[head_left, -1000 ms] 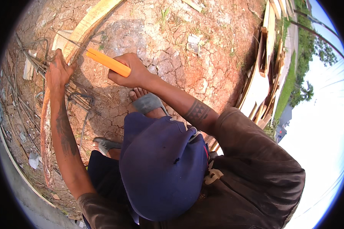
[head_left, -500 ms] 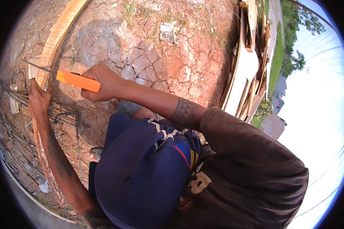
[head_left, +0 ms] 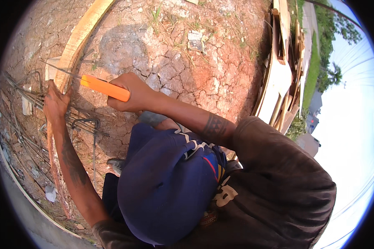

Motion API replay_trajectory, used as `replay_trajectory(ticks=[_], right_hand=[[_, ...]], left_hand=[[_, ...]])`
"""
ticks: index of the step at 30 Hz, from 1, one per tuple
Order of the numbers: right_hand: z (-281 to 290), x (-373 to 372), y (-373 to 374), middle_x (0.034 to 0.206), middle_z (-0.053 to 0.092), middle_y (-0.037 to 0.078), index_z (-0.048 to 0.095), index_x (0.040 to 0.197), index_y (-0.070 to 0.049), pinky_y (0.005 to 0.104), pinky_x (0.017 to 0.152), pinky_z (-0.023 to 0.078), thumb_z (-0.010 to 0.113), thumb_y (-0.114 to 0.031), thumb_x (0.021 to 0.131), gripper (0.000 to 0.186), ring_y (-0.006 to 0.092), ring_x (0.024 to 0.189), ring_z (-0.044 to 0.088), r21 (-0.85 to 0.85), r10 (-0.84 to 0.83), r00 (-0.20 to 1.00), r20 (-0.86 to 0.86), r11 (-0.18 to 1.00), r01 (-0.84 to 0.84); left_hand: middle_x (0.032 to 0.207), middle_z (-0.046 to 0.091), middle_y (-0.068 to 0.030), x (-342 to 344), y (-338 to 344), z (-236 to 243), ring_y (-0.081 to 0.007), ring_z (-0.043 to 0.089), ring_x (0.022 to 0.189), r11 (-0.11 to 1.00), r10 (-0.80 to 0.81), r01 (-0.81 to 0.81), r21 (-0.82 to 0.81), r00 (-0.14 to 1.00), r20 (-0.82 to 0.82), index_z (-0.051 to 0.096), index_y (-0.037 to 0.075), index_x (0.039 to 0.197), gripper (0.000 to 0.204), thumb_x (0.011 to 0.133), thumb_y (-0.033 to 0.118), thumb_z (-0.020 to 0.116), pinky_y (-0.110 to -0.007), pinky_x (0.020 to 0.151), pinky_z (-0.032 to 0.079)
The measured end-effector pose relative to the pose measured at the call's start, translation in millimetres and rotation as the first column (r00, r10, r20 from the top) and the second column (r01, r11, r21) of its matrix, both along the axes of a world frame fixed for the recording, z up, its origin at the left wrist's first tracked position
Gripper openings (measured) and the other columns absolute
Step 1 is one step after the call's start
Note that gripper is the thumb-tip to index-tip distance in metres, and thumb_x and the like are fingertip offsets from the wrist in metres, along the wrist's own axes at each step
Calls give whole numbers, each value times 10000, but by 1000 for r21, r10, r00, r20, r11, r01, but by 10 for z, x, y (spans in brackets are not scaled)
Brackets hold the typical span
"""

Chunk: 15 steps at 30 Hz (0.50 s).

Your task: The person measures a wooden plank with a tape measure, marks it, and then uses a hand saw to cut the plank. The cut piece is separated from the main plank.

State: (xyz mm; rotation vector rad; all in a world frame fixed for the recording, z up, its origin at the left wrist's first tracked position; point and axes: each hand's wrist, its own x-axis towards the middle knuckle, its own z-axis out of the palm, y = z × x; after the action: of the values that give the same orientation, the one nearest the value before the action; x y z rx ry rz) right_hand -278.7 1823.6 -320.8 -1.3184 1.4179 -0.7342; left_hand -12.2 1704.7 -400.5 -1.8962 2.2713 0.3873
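Note:
A handsaw with an orange handle is in my right hand, its fingers wrapped around the grip. The thin saw blade lies across a long wooden board, just beyond my left hand. My left hand grips the board's edges, fingers on one side and thumb on the other. The board runs from the top of the view down beneath my left forearm. A pale block sits beside the board near the blade; whether it touches the board I cannot tell.
Bent steel rods and wire lie around the board on the left. Cracked reddish soil spreads ahead, with a broken grey chunk on it. A stack of planks stands to the right. A pale edge curves along the lower left.
The whole view has shifted, so everything appears further right. Relative to the board, my right hand and the saw have drawn back slightly to the right. My left hand keeps its hold.

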Motion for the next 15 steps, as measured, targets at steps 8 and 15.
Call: replay_trajectory(ticks=[8, 15], right_hand=[[490, -429, 471, 618, 623, 73, 678, 826, 8, 288, 555, 475, 641, -71, 808, 89, 118, 553, 599, 128, 92, 994, -57, 988, -84], [586, -529, 590, 614, 611, 66, 657, 779, -10, 308, 555, 471, 658, -85, 790, 77, 137, 538, 569, 142, 103, 990, -92, 986, -89]], left_hand=[[1020, 707, -258, -38, -31, 124, -474, 671, 987, 993, 64, -60, 98, 997, -37, 453, 77, 1178, 633, 789, 449, 788, -541, 813, 528], [1033, 702, -284, 75, -10, -80, -475, 678, 976, 994, 54, -52, 96, 998, -13, 447, 120, 1335, 776, 770, 530, 787, -527, 874, 528]])
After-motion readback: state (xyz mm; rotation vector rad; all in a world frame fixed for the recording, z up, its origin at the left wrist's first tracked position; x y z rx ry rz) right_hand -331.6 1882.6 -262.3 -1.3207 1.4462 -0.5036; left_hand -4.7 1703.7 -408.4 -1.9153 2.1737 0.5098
